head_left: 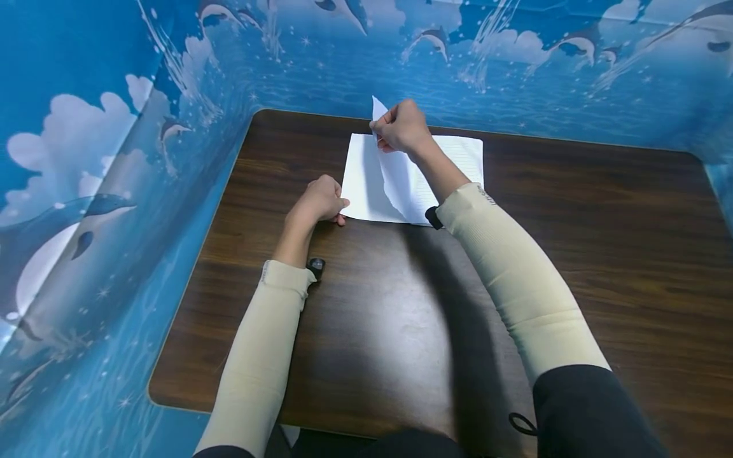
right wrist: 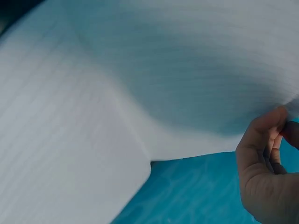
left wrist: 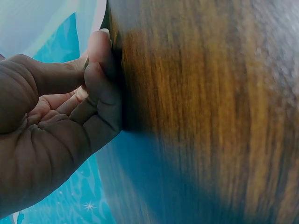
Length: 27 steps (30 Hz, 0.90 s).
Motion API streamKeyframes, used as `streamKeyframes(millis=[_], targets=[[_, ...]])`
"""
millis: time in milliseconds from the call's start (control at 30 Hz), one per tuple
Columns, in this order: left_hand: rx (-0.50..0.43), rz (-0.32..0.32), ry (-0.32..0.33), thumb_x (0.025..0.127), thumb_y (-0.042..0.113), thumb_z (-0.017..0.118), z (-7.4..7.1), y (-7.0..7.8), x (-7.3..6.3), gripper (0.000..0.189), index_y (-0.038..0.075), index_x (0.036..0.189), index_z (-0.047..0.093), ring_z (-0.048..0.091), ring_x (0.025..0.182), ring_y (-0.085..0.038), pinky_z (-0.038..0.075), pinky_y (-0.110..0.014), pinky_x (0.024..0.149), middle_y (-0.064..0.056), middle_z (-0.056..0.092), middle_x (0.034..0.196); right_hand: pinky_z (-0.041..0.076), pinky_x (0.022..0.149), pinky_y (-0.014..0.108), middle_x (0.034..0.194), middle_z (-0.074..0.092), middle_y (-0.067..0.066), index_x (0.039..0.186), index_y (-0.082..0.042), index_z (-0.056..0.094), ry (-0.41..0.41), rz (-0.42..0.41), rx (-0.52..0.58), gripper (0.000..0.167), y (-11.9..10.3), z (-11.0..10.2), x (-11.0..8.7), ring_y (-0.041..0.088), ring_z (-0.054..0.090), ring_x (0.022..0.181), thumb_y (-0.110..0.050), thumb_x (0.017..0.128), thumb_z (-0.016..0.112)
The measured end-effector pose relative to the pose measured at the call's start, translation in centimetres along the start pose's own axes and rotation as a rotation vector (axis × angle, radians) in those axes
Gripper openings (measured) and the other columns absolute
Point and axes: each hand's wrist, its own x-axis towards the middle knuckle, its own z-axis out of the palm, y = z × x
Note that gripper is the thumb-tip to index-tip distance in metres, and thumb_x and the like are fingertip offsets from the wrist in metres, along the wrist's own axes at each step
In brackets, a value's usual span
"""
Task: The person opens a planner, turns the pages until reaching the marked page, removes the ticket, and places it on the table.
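Observation:
An open notebook [head_left: 357,181] with white, faintly lined pages lies near the far edge of the brown table. My right hand [head_left: 403,127] pinches the far corner of one page [head_left: 397,181] between thumb and fingers. That page stands up and curves over the middle of the notebook. In the right wrist view, the lifted page [right wrist: 187,79] spreads from the right hand [right wrist: 264,163] across the top. At the notebook's near left corner, my left hand [head_left: 321,200] grips the edge, thumb on top and fingers below. The left wrist view shows the left hand [left wrist: 60,102] close against the tabletop.
The wood-grain table [head_left: 572,254] extends far to the right and toward the body. A blue curtain [head_left: 343,70] printed with dolphins and clouds hangs behind the table and along its left side. Both forearms wear pale sleeves [head_left: 260,337] and dark wrist devices [head_left: 315,267].

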Motion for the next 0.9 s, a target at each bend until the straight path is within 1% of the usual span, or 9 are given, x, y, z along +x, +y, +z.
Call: streamKeyframes(millis=[100,200,333,433,533,633,700,767,900], targets=[[-0.004,-0.009,-0.007,0.111,0.014,0.060,-0.2,0.0,0.0,0.041,0.008,0.074,0.044,0.071,0.056,-0.008,0.045,-0.028,0.069,-0.001,0.067,0.057,0.064,0.080,0.025,0.079,0.067,-0.001,0.094,-0.008,0.074,-0.008,0.024,-0.012,0.025,-0.2,1.4,0.6,0.007,0.067,0.067,-0.027,0.108,0.066],[-0.009,-0.014,-0.011,0.111,0.014,0.060,-0.4,0.0,-0.1,0.039,0.007,0.075,0.045,0.071,0.056,-0.008,0.045,-0.028,0.070,-0.001,0.068,0.057,0.063,0.078,0.024,0.071,0.066,-0.004,0.104,-0.003,0.078,-0.019,0.028,-0.023,0.027,-0.3,2.7,1.2,0.006,0.066,0.064,-0.026,0.108,0.066],[0.013,0.030,-0.015,0.110,0.015,0.061,-0.6,-0.1,0.1,0.038,0.006,0.075,0.049,0.070,0.055,-0.007,0.045,-0.027,0.070,0.000,0.069,0.057,0.058,0.071,0.020,0.053,0.060,-0.011,0.110,0.001,0.080,-0.024,-0.001,-0.083,0.032,0.3,4.4,1.8,0.005,0.062,0.059,-0.026,0.109,0.064],[0.034,0.075,-0.035,0.111,0.017,0.059,-0.4,0.0,0.3,0.037,0.006,0.076,0.053,0.069,0.054,-0.006,0.048,-0.025,0.068,0.000,0.069,0.056,0.050,0.068,0.018,0.045,0.053,-0.013,0.092,-0.001,0.079,0.002,-0.031,-0.152,0.034,1.6,5.5,2.2,0.008,0.058,0.061,-0.025,0.109,0.063],[0.045,0.094,-0.075,0.114,0.019,0.054,-0.2,0.2,0.5,0.038,0.005,0.079,0.056,0.067,0.054,-0.008,0.050,-0.025,0.066,0.000,0.068,0.058,0.042,0.065,0.020,0.051,0.051,-0.010,0.070,-0.009,0.068,0.038,-0.047,-0.212,0.040,3.1,6.3,2.5,0.013,0.055,0.067,-0.022,0.108,0.063],[0.035,0.073,-0.120,0.116,0.020,0.046,-0.1,0.4,0.7,0.038,0.003,0.084,0.059,0.066,0.055,-0.010,0.053,-0.025,0.064,-0.002,0.068,0.061,0.040,0.060,0.024,0.053,0.051,-0.007,0.058,-0.017,0.057,0.051,-0.040,-0.259,0.049,5.9,7.7,5.8,0.015,0.054,0.064,-0.024,0.106,0.065],[-0.006,0.053,-0.140,0.117,0.019,0.041,-0.3,0.4,0.8,0.040,0.000,0.088,0.061,0.065,0.054,-0.010,0.053,-0.024,0.062,-0.003,0.068,0.061,0.041,0.057,0.026,0.051,0.051,-0.005,0.055,-0.018,0.055,0.049,-0.035,-0.284,0.050,7.2,8.6,8.0,0.016,0.054,0.061,-0.023,0.103,0.066],[-0.087,0.019,-0.149,0.119,0.022,0.035,-0.5,0.4,0.8,0.045,-0.002,0.090,0.061,0.066,0.053,-0.011,0.054,-0.024,0.060,-0.005,0.067,0.061,0.041,0.054,0.028,0.048,0.049,-0.004,0.053,-0.018,0.052,0.051,-0.033,-0.314,0.048,8.2,9.6,10.3,0.017,0.053,0.057,-0.020,0.099,0.065],[-0.250,-0.038,-0.151,0.119,0.034,0.033,-1.0,0.2,0.7,0.059,-0.002,0.081,0.060,0.066,0.049,-0.012,0.054,-0.024,0.055,-0.007,0.066,0.058,0.040,0.053,0.031,0.052,0.044,-0.002,0.057,-0.018,0.044,0.048,-0.028,-0.355,0.038,6.9,10.1,10.1,0.019,0.049,0.059,-0.011,0.092,0.058]])
